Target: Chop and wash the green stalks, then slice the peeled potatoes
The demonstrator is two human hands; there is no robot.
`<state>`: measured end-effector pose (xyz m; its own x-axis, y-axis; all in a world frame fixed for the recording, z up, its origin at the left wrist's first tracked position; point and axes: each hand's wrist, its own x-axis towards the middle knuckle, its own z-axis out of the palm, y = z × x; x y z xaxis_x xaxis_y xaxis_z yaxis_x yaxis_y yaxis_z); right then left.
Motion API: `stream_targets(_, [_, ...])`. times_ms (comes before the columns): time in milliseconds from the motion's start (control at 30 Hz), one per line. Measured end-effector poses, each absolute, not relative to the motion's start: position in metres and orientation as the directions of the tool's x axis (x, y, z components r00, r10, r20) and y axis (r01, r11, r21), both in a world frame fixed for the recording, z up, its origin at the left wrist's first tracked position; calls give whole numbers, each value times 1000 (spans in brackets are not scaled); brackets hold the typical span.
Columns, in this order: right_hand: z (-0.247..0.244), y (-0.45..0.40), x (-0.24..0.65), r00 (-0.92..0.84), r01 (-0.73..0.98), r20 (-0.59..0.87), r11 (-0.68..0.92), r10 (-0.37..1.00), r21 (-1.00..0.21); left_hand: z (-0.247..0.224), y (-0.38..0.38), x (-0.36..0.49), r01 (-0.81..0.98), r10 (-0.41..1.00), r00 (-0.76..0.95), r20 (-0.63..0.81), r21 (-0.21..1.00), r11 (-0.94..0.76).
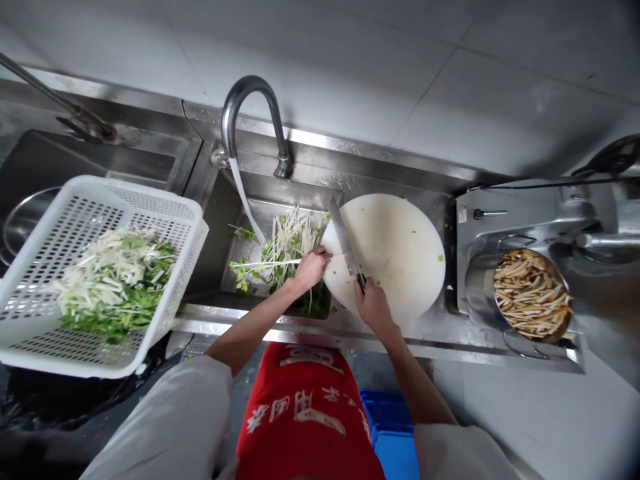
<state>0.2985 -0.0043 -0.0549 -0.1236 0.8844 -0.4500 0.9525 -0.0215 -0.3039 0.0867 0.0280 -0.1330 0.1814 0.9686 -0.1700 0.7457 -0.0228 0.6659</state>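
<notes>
My left hand (313,267) is closed at the left edge of the round white cutting board (400,257), holding the end of a pale stalk that reaches left over the sink. In my right hand (373,303) is the handle of a knife (345,235); its blade points up and left across the board's left side. Green-leaved stalks (287,243) lie piled in the sink basin (213,247), left of the board. Water runs from the curved faucet (250,83) beside them. A few green bits are on the board.
A white perforated basket (30,267) with cut greens (123,280) stands at the left. To the right is a metal pot (483,287) filled with brown and pale strips (530,293). Blue containers (393,447) sit below the counter.
</notes>
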Motion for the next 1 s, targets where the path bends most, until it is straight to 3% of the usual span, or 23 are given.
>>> stream_targets(100, [-50,-1,310,-136,922,-427,-44,894,-386,-133,27,80,680,991,83,-103,733,19])
stream_targets(200, [-43,-4,341,-38,884,-320,-117,947,-452,-127,35,84,654,997,-37,-74,752,80])
stream_targets(267, [-40,-4,365,87,893,-231,-179,969,-412,-120,46,100,658,990,-5,-144,745,111])
stream_targets(367, [-46,4,394,219,937,-175,-257,960,-236,-110,63,133,712,956,64,-287,684,158])
stream_targets(500, [-77,8,423,290,952,-169,-301,942,-49,-96,72,150,741,955,11,-295,644,191])
stream_targets(700, [-123,-8,449,183,974,72,-171,980,-145,-16,-22,61,674,969,-226,-97,703,227])
stream_targets(767, [-122,-2,439,59,978,171,-23,983,-207,23,-86,3,575,878,-476,43,771,273])
stream_targets(833, [-116,9,414,-124,947,183,171,975,-271,52,-154,-65,552,714,-687,135,736,391])
stream_targets(900, [-110,23,377,-302,883,135,330,944,-333,69,-221,-135,487,511,-847,147,601,634])
stream_targets(1000, [-107,37,318,-494,780,86,484,865,-396,80,-304,-218,258,224,-964,145,293,921])
